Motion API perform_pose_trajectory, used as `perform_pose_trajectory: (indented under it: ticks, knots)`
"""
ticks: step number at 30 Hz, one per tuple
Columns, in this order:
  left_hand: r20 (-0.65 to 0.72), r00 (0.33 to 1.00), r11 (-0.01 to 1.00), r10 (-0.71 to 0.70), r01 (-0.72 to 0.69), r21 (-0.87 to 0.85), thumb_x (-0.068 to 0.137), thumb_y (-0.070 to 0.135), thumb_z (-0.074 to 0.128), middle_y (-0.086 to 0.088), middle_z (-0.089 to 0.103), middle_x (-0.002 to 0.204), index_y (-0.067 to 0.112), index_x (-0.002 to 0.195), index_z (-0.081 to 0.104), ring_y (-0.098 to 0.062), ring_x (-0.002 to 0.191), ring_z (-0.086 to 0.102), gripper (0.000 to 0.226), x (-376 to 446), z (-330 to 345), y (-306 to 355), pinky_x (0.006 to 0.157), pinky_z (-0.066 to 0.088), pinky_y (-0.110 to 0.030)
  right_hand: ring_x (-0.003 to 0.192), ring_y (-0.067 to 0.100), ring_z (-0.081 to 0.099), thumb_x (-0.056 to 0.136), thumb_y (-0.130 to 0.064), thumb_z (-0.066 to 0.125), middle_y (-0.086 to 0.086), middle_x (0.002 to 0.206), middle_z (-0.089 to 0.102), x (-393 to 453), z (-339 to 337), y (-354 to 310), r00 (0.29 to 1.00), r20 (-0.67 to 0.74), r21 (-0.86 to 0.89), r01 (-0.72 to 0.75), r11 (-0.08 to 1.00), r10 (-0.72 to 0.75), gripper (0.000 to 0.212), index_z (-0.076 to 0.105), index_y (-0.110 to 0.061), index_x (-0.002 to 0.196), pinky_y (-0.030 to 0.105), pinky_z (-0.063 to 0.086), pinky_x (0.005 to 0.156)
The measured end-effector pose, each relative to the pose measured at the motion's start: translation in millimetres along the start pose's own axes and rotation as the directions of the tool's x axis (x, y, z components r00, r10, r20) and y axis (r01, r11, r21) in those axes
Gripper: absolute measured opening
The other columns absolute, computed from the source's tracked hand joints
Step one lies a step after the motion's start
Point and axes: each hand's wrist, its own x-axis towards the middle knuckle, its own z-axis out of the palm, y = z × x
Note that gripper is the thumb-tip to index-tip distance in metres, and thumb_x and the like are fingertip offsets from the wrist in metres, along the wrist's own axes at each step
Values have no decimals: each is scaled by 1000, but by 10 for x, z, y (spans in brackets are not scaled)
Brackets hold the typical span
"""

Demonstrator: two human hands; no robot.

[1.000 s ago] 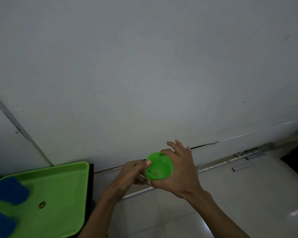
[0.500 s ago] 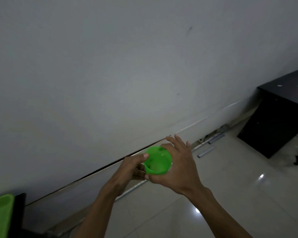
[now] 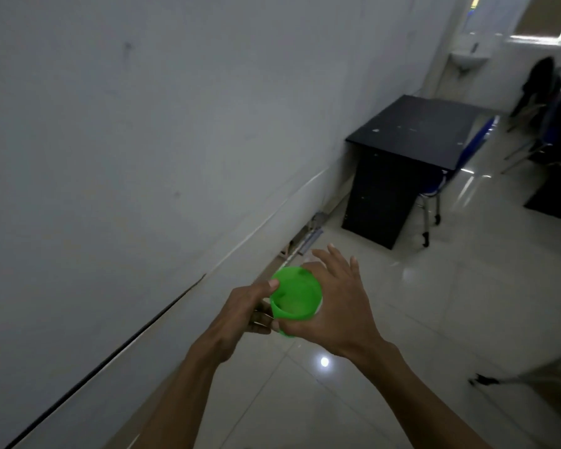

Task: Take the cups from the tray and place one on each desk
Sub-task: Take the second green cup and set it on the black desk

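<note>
A green plastic cup point(image 3: 294, 294) is held upright in front of me at mid-frame, its open mouth facing up. My left hand point(image 3: 240, 311) grips its left side, thumb on the rim. My right hand point(image 3: 334, 306) wraps the cup's right side and lower part, with the upper fingers spread out past it. A black desk point(image 3: 415, 128) stands against the wall ahead at upper right, well beyond the hands. The tray is out of view.
A grey wall point(image 3: 143, 140) runs along the left. Pale glossy floor tiles point(image 3: 450, 303) stretch between me and the desk. A blue chair point(image 3: 434, 186) sits tucked at the desk's right side. More dark furniture stands at far right.
The view has swung right: the green tray has left the frame and the black desk has come in closer. Both hands keep the same hold on the cup.
</note>
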Motion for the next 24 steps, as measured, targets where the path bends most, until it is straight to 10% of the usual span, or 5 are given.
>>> perform_pose_trajectory:
  ticks: [24]
  knots:
    - [543,839,973,-29,-101,208,65,67,54,-11,70,78,11,101,69,-15,63,67,69,3675,2030,1242,69,53,-36,143,24,25,55,-75,60,7,143,44,1625,-865,2765,825,-319,-98,-518,850,466,92,50,-20,129,47,7,117]
